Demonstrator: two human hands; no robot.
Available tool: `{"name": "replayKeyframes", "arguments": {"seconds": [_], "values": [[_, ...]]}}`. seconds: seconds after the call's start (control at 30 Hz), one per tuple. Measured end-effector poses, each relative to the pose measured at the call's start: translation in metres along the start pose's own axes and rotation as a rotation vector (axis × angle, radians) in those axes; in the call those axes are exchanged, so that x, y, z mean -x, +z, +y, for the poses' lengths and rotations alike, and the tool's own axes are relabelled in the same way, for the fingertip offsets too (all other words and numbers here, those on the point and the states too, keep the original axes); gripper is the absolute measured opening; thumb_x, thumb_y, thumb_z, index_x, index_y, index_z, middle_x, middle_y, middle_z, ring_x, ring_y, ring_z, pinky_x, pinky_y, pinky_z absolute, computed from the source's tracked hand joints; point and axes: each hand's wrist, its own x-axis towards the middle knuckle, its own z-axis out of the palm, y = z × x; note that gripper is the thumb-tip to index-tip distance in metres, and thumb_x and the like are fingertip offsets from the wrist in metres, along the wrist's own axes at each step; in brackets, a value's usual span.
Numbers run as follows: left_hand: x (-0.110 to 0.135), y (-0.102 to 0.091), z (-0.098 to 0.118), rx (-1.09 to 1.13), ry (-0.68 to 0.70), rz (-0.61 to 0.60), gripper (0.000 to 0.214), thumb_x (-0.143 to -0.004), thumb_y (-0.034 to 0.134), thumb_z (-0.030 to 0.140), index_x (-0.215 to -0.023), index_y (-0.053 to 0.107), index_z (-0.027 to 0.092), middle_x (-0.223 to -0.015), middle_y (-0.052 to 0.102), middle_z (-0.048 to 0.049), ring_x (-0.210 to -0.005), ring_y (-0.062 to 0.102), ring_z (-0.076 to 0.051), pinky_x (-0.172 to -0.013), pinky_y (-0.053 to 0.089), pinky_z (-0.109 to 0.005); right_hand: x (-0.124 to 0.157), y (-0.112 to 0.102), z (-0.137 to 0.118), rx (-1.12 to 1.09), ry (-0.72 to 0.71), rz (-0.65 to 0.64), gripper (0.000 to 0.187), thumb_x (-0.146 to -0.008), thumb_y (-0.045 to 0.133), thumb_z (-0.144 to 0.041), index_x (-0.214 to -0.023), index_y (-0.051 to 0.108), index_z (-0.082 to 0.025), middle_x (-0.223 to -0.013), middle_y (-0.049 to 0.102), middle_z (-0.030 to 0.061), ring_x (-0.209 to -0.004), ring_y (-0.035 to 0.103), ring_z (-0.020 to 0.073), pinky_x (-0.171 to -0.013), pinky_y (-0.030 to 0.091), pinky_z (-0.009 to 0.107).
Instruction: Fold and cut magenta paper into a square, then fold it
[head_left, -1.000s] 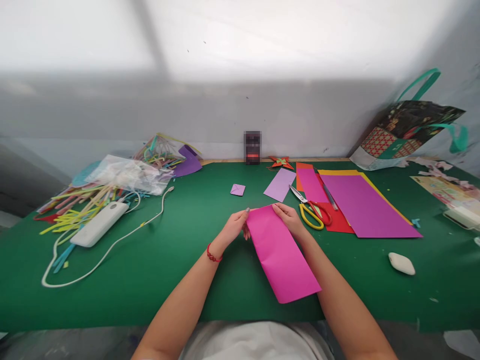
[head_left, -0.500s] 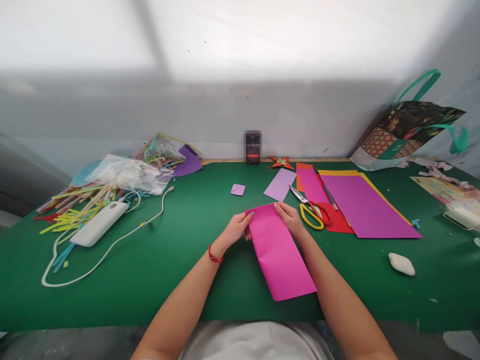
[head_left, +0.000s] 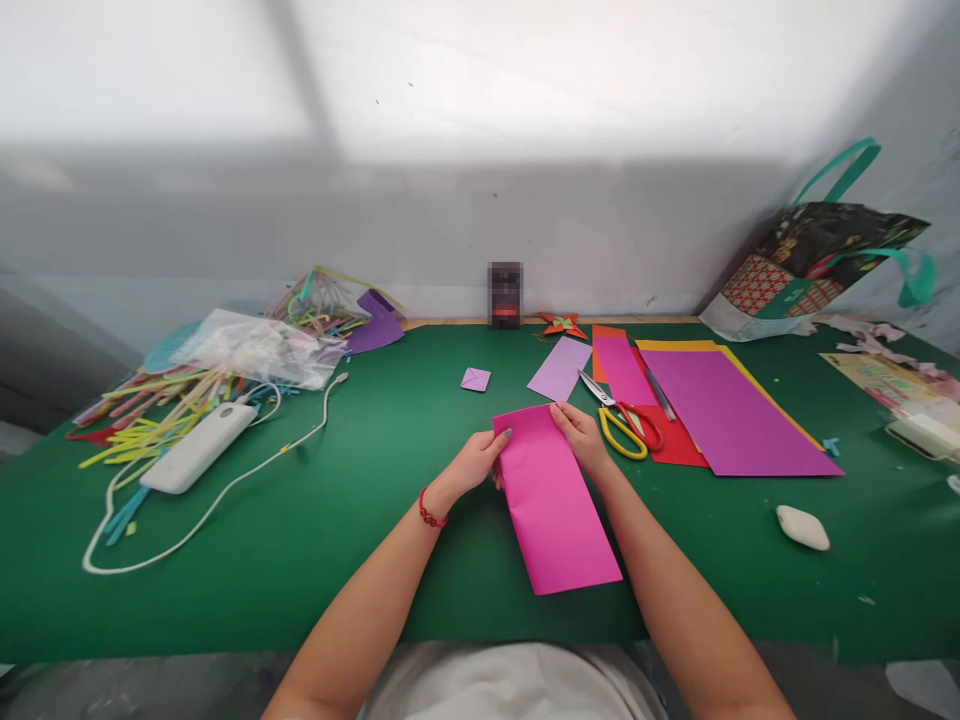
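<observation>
The pink sheet [head_left: 559,510] is held over the middle of the table [head_left: 337,590], between the forearms, its lower end slanting toward the table's near edge. The left hand [head_left: 477,457] pinches the sheet's left side close to its upper corner, thumb on top and the other fingers mostly hidden beneath. The right hand [head_left: 581,434] pinches the upper right corner, its thumb lying along that side.

Just beyond the right hand, toward the far edge, lie the scissors [head_left: 617,406], with one yellow and one red handle, and a lilac rectangle [head_left: 559,369]. Nearer the middle of the far edge sits a small folded lilac square [head_left: 475,380]. A large purple sheet [head_left: 739,412] lies over yellow paper [head_left: 679,345] toward the table's right side, and a white rounded case [head_left: 803,527] rests between it and the near right corner. Toward the left edge, a white power bank [head_left: 199,449] lies beside a heap of colored strips [head_left: 142,435].
</observation>
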Motion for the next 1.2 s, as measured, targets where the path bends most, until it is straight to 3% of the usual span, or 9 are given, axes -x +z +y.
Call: {"name": "replayKeyframes", "arguments": {"seconds": [0.47, 0.7, 0.97, 1.2], "values": [[0.0037, 0.0018, 0.0018, 0.070, -0.069, -0.081, 0.056, -0.073, 0.045, 0.067, -0.053, 0.051, 0.014, -0.044, 0.055, -0.0018, -0.038, 0.051, -0.011, -0.042, 0.042, -0.024, -0.0007, -0.0020, -0.0018, 0.028, -0.031, 0.055, 0.042, -0.069, 0.056, -0.061, -0.062, 0.050, -0.020, -0.056, 0.039, -0.0034, -0.052, 0.033, 0.0108, -0.049, 0.028, 0.026], [0.0010, 0.0000, -0.0027, 0.030, -0.042, -0.072, 0.056, -0.073, 0.044, 0.067, -0.053, 0.050, 0.015, -0.042, 0.052, 0.0002, -0.036, 0.050, -0.011, -0.041, 0.040, -0.024, -0.0002, -0.0016, -0.0015, 0.061, -0.032, 0.048, 0.043, -0.070, 0.054, -0.062, -0.069, 0.055, -0.019, -0.060, 0.046, -0.0014, -0.055, 0.038, 0.0121, -0.051, 0.032, 0.026], [0.0043, 0.0023, 0.0016, 0.006, -0.089, -0.154, 0.060, -0.071, 0.042, 0.071, -0.049, 0.050, 0.015, -0.042, 0.054, -0.0022, -0.039, 0.052, -0.013, -0.045, 0.043, -0.025, -0.0023, -0.0049, 0.0006, 0.043, -0.028, 0.106, 0.042, -0.069, 0.055, -0.062, -0.063, 0.049, -0.021, -0.057, 0.039, -0.0026, -0.054, 0.034, 0.0118, -0.049, 0.030, 0.026], [0.0011, 0.0011, -0.0033, -0.047, -0.068, -0.134, 0.058, -0.071, 0.044, 0.069, -0.050, 0.050, 0.016, -0.040, 0.052, -0.0009, -0.038, 0.051, -0.013, -0.043, 0.041, -0.024, -0.0016, -0.0046, 0.0011, 0.046, -0.036, 0.091, 0.042, -0.070, 0.055, -0.062, -0.065, 0.050, -0.020, -0.059, 0.041, -0.0020, -0.055, 0.037, 0.0120, -0.050, 0.031, 0.026]]}}
